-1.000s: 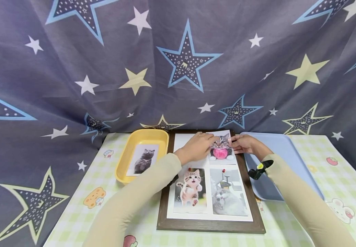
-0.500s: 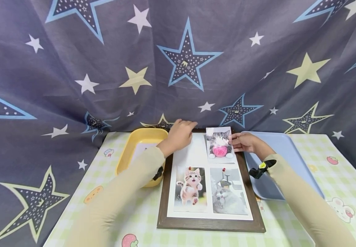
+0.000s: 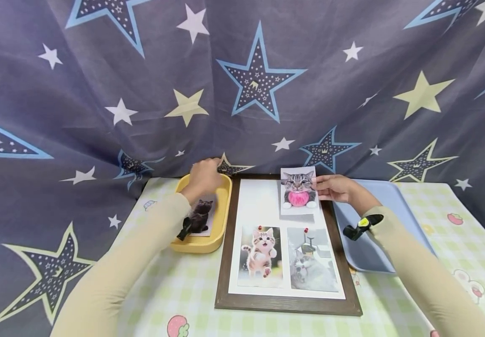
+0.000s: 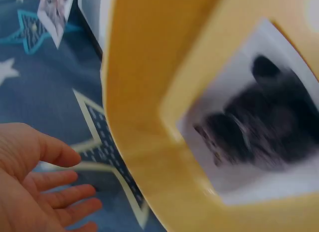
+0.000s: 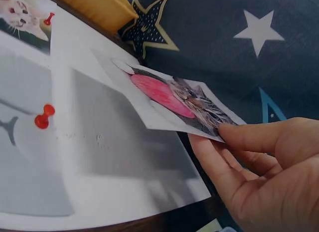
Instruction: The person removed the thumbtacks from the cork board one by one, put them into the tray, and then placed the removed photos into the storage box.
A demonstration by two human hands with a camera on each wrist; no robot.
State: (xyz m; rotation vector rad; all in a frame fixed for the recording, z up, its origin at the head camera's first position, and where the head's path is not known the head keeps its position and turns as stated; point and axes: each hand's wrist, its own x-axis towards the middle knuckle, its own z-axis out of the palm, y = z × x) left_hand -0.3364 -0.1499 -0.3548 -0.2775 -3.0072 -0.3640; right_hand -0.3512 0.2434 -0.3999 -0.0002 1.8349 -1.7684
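A cat photo with a pink ball is pinched at its right edge by my right hand. In the right wrist view the photo is lifted off the white board and casts a shadow on it. My left hand is over the far end of the yellow tray. The left wrist view shows that hand with fingers extended and nothing in them, beside the tray wall. Inside the tray lies a dark cat photo, partly covered by the left wrist strap in the head view.
The brown-framed white board bears a kitten photo and a grey cat photo, each with a red pushpin. A blue tray stands to the right. A star-patterned curtain hangs behind the table.
My left hand has left the cat photo and moved left across the board to the yellow tray. My right hand has raised the photo slightly away from the board.
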